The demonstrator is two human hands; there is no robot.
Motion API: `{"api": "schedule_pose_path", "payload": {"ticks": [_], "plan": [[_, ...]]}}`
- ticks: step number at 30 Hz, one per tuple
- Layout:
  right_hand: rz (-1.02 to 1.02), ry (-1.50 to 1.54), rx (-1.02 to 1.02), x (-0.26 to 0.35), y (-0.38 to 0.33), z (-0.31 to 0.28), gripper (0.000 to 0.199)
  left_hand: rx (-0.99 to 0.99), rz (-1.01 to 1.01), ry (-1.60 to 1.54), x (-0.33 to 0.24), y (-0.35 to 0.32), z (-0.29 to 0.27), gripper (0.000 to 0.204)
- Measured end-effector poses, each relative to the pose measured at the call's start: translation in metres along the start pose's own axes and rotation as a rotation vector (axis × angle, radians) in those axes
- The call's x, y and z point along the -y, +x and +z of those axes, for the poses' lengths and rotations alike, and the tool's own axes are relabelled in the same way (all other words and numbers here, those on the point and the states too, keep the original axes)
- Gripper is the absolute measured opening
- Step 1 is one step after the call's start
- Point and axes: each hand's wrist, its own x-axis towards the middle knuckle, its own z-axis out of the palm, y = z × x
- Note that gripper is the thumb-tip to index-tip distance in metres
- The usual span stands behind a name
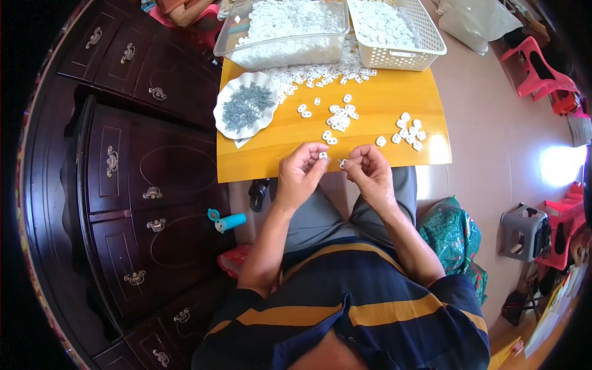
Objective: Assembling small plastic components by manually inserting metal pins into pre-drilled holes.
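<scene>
Over the near edge of the yellow wooden table, both my hands work close together. My left hand pinches a small white plastic piece with holes between thumb and fingertips. My right hand is closed on another small white piece, from which a thin metal bit seems to stick out. Just beyond my fingers lies a loose pile of similar white two-holed pieces. A second group of them sits to the right. A wavy-rimmed white plate at the left holds many small grey metal pins.
At the table's far side stand a clear tub and a perforated cream basket, both heaped with white pieces. A dark cabinet borders the left. A green bag and a grey stool stand on the floor at right.
</scene>
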Motion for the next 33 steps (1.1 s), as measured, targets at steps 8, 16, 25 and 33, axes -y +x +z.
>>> {"api": "schedule_pose_path", "payload": {"ticks": [8, 16, 25, 33], "plan": [[-0.030, -0.060, 0.032, 0.003, -0.002, 0.003, 0.015, 0.175, -0.045, 0.126, -0.023, -0.004, -0.006, 0.023], [-0.031, -0.077, 0.067, 0.004, -0.004, 0.000, 0.014, 0.171, -0.005, 0.075, -0.020, -0.004, -0.005, 0.028], [-0.036, -0.110, 0.073, -0.001, -0.003, -0.003, 0.014, 0.199, 0.005, 0.122, -0.020, -0.002, -0.006, 0.029], [0.003, -0.166, 0.128, 0.003, 0.000, -0.009, 0.014, 0.246, 0.004, 0.177, -0.025, 0.001, -0.009, 0.029]]}}
